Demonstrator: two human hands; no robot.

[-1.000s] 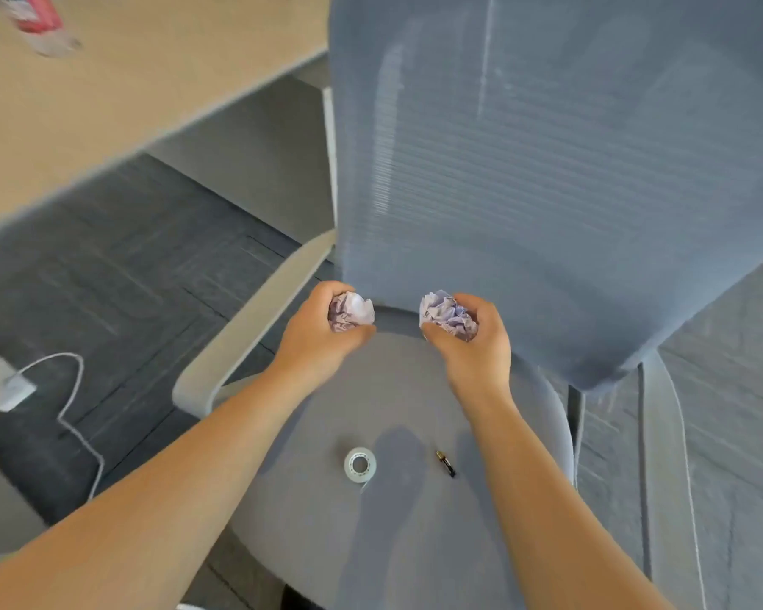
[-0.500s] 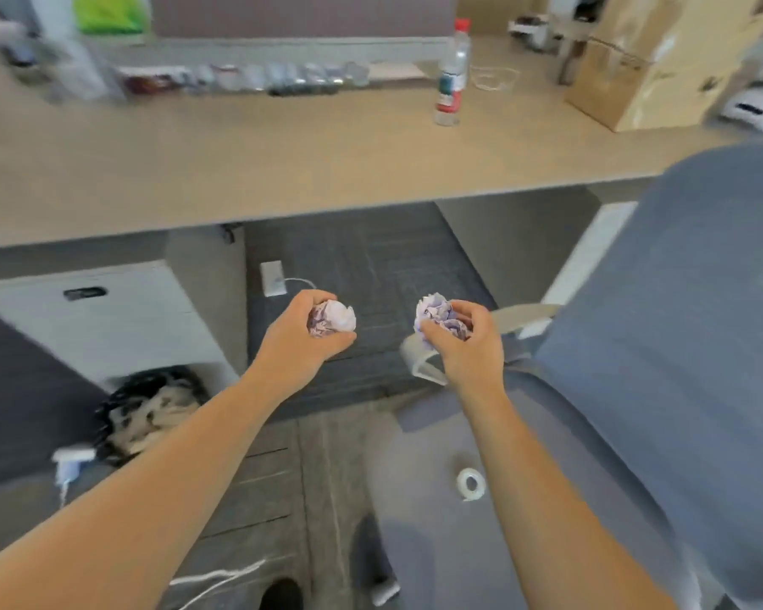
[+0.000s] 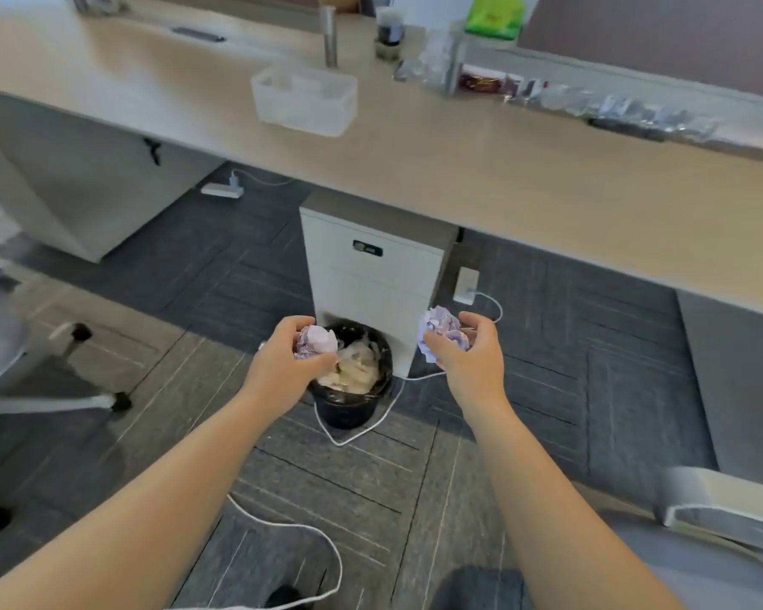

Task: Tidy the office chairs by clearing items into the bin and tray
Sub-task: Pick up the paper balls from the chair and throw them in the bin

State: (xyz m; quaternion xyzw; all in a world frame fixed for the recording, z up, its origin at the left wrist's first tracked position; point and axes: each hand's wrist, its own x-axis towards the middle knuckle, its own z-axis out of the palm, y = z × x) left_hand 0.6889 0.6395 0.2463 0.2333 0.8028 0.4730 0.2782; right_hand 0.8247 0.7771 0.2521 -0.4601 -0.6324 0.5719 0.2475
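Observation:
My left hand grips a crumpled purple-white paper ball right over the left rim of the black bin. The bin stands on the floor, lined with a black bag and holding crumpled waste. To the right of the bin, my right hand holds a second crumpled paper ball, not over the opening. A clear plastic tray sits on the wooden desk beyond. The office chair's armrest and seat edge show at the lower right.
A white drawer cabinet stands just behind the bin under the desk. White cables loop across the carpet around the bin, with power strips nearby. Another chair's base is at the left. Bottles and clutter line the desk's back.
The view has swung left from the chair seat to the bin. Both hands, still holding their paper balls, now hover at the bin, the left one over its rim.

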